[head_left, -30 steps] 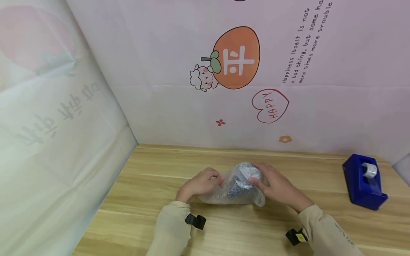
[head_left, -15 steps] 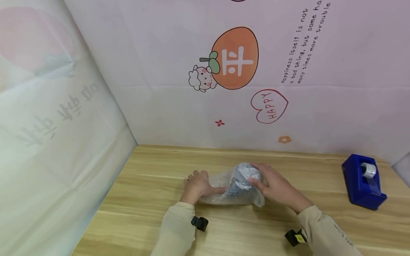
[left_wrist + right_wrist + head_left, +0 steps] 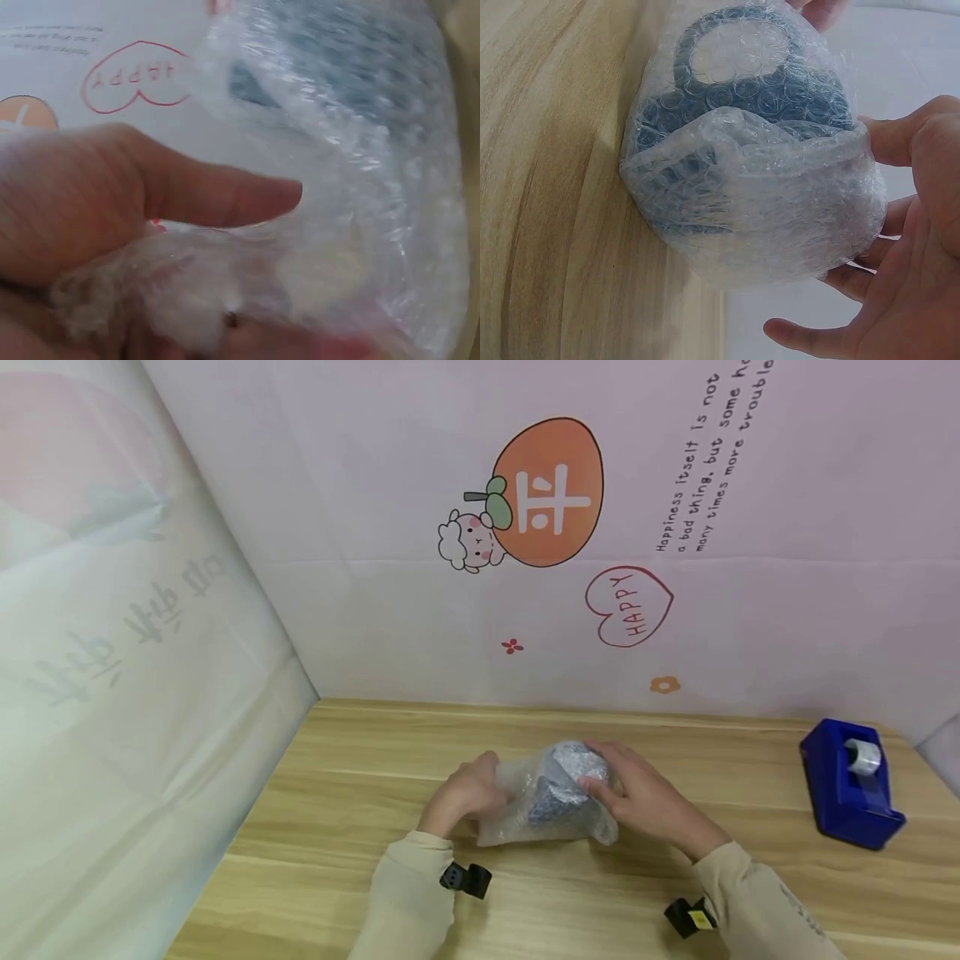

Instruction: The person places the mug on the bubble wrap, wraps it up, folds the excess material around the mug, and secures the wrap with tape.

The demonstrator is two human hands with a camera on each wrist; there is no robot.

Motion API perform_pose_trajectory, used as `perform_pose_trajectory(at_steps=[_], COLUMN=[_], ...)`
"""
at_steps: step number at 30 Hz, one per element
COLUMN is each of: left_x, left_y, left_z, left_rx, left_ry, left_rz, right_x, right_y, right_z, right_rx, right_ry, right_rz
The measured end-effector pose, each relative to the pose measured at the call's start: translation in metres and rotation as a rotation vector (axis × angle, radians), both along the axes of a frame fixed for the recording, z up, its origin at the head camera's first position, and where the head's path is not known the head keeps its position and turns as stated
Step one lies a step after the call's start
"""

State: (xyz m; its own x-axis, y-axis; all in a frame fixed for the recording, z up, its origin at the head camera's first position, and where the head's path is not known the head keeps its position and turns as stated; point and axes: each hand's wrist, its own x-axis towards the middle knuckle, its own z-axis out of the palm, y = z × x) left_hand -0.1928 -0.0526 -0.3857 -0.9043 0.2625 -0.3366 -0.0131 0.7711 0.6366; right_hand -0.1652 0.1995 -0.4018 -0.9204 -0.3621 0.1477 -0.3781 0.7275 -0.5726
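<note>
A dark blue mug (image 3: pixel 776 105) with a looped handle lies on its side, wrapped in clear bubble wrap (image 3: pixel 780 214), at the middle of the table in the head view. My right hand (image 3: pixel 645 793) grips the bundle's right end, thumb on the near side and fingers curving over the far side. At the loose left end of the wrap, my left hand (image 3: pixel 468 789) holds the sheet. In the left wrist view its thumb (image 3: pixel 232 195) stretches over the bubble wrap (image 3: pixel 420 247), and its fingers show blurred through the plastic below.
A blue tape dispenser (image 3: pixel 851 785) with a roll of clear tape (image 3: pixel 864 757) stands at the table's right. The wooden table (image 3: pixel 360 752) meets a printed wall sheet (image 3: pixel 405 635) at the back and a pale curtain (image 3: pixel 172 718) on the left.
My left hand pressed its thumb toward the mug, then shifted its hold on the wrap's left end, which now stands more raised. The right hand keeps its place on the bundle.
</note>
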Motion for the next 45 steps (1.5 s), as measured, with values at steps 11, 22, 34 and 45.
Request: perform_pose_trajectory(at_steps=[11,22,34,45], left_x=[-0.001,0.003,0.011,0.013], left_y=[0.007,0.020,0.044,0.042], left_z=[0.005,-0.005,-0.008,-0.010], left_rx=[0.285,0.522,0.506,0.417], left_ry=[0.185,0.369,0.568,0.512], left_rz=[0.332,0.418,0.306,-0.026], right_x=[-0.001,-0.003,-0.003,-0.002], right_y=[0.000,-0.003,-0.007,-0.008], right_z=[0.001,-0.002,-0.009,-0.012], right_rx=[-0.036,-0.081,-0.094,-0.133], right_ry=[0.015,0.044,0.069,0.061], right_rz=[-0.003,-0.019,-0.040,-0.027])
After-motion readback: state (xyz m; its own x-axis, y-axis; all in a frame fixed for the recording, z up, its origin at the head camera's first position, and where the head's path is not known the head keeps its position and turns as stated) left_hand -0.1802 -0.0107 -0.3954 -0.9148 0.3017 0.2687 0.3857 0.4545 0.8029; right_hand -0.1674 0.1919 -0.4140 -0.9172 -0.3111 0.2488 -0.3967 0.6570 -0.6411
